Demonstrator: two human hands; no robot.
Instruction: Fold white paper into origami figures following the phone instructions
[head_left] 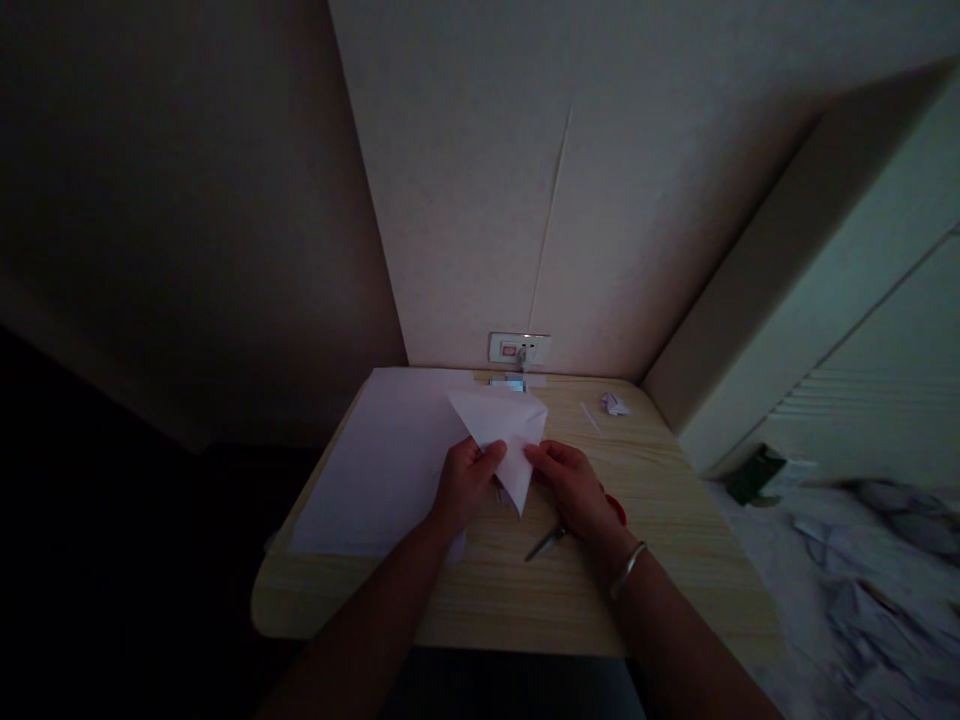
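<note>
A white sheet of paper [506, 415], folded to a pointed shape, is held up over the table between my two hands. My left hand [466, 482] pinches its left edge, thumb on the near face. On the right edge, my right hand [571, 480] grips with thumb and fingers. One sharp corner of the paper points down, another to the upper left. Scissors [549, 542] with red handles lie under my right hand, which partly hides them. The fingers behind the paper cannot be seen.
Large white sheets [367, 460] cover the left of the wooden table [660, 580]. A phone [510, 383] lies at the back below a wall socket [519, 348]. At the back right are a paper strip [590, 417] and a crumpled paper piece [615, 404]. Walls stand behind.
</note>
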